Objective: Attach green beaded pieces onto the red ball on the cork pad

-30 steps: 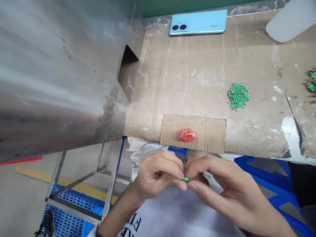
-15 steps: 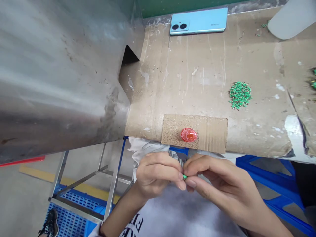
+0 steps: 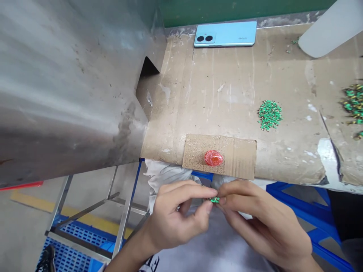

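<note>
My left hand and my right hand meet in front of the table edge, both pinching a tiny green part between thumb and fingertips. Just beyond them, a small red glossy blob sits on a cardboard patch at the near edge of the table. A little heap of green parts lies on the cardboard-covered table to the right. More green and yellow parts lie at the far right edge.
A large grey metal hopper fills the left side. A light blue phone lies face down at the table's back. A white object is at top right. Blue crates and a metal frame stand below.
My left hand's fingers have loosened and shifted, with the thumb now lower. The pinch point with the green part has moved slightly up and right. The view tilted a little.
</note>
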A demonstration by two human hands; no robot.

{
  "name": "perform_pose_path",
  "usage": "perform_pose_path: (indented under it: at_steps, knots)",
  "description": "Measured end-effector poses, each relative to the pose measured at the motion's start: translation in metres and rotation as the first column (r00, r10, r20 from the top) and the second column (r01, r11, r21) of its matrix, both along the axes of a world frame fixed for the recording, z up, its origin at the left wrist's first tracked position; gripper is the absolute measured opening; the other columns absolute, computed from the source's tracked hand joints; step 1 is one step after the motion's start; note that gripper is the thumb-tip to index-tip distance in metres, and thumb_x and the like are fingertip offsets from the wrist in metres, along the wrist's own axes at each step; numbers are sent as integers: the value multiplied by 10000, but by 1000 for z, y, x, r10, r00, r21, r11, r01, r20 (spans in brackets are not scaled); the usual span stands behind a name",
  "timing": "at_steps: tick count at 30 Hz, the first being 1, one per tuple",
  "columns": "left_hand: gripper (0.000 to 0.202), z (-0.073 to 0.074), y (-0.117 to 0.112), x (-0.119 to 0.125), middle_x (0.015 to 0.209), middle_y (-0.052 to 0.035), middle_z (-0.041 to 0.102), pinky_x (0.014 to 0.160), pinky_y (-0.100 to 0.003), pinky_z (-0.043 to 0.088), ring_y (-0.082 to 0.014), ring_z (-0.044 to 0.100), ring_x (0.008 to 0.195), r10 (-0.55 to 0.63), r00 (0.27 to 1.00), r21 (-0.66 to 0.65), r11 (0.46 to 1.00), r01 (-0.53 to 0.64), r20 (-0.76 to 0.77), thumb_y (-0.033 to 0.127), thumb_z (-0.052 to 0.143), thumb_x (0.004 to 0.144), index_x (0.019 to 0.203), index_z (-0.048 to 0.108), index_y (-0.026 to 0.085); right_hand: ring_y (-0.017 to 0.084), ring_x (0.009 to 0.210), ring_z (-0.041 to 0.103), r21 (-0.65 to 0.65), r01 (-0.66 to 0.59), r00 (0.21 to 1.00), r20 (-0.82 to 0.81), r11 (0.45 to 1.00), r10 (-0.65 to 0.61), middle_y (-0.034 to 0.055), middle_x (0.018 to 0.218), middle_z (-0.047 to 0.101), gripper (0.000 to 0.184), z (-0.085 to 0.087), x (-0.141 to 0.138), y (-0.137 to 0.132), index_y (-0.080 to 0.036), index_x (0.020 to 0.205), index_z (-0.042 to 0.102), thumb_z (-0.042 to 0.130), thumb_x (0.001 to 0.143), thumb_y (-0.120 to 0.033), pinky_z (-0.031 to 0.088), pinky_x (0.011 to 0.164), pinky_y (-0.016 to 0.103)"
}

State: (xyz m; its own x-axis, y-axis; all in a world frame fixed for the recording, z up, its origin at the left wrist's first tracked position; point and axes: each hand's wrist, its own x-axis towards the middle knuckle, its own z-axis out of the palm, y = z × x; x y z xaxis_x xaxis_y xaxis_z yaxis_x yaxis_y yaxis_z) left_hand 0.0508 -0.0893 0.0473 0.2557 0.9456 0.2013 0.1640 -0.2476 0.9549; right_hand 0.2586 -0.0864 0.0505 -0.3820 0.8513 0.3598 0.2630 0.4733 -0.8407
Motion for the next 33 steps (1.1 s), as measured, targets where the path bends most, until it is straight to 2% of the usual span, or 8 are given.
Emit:
perform_pose_path:
  at_steps: [8, 12, 16, 19, 22, 24, 28, 33]
  knots:
    - [191, 9, 7, 3, 692, 7, 765, 409, -205, 359, -55, 400, 422, 27, 999, -114, 993, -29, -18, 12, 717, 798, 913, 804, 137, 174, 863, 795, 12, -3, 1000, 22, 1000, 2, 69, 1008, 784, 283, -8, 2, -4, -234, 1123, 654, 597, 953, -14, 677, 758, 266]
    - [176, 10, 8, 8, 693, -6, 775, 413, -171, 368, -44, 408, 428, 62, 997, -83, 994, -66, -51, -4, 695, 764, 842, 784, 127, 176, 897, 791, 33, -12, 999, 47, 999, 10, 83, 1026, 773, 244, -11, 0, -6, -218, 1128, 658, 589, 990, -30, 674, 784, 263]
    - [178, 7, 7, 15, 630, 10, 719, 408, -162, 352, -45, 411, 428, 134, 990, -39, 990, -135, -45, -23, 654, 737, 775, 734, 131, 150, 893, 774, 52, -7, 999, 51, 999, 4, 81, 1019, 758, 212, -12, -3, -7, -195, 1099, 653, 591, 1000, -19, 657, 799, 225]
    - [180, 7, 5, 16, 589, 23, 690, 400, -178, 344, -54, 397, 413, 115, 993, -114, 987, -113, 15, -6, 655, 772, 811, 765, 131, 130, 903, 771, 15, 14, 1000, -17, 1000, -14, 56, 1000, 752, 266, -12, -3, -6, -195, 1103, 646, 608, 956, 23, 643, 826, 193]
    - [209, 9, 4, 12, 497, 83, 564, 415, -189, 357, -67, 376, 413, 74, 997, -210, 975, -68, 23, 19, 701, 801, 910, 826, 147, 115, 894, 769, -53, 26, 994, -105, 998, -32, 32, 988, 739, 325, -11, -2, -5, -199, 1118, 653, 615, 917, 53, 636, 826, 174]
    - [231, 10, 3, 9, 480, 102, 500, 427, -192, 367, -73, 373, 422, 67, 998, -223, 973, -65, 4, 19, 718, 797, 938, 840, 156, 115, 892, 768, -74, 33, 990, -133, 997, -43, 30, 995, 731, 324, -10, -2, -6, -200, 1112, 661, 620, 913, 52, 637, 825, 180]
    - [188, 12, 3, 8, 515, 67, 581, 431, -210, 382, -78, 418, 418, 70, 997, -203, 976, -73, -21, 39, 728, 802, 917, 839, 138, 115, 899, 758, -81, 21, 991, -129, 996, -32, 34, 1013, 721, 319, -11, -2, -7, -199, 1119, 655, 610, 927, 51, 634, 832, 189]
    - [151, 15, 4, 13, 677, -35, 784, 449, -194, 471, -147, 712, 524, 87, 996, -259, 962, -82, 10, 27, 696, 786, 837, 784, 138, 124, 893, 751, -72, 3, 995, -100, 997, -10, 34, 1008, 724, 315, -13, -2, -7, -210, 1139, 641, 598, 948, 38, 637, 819, 201]
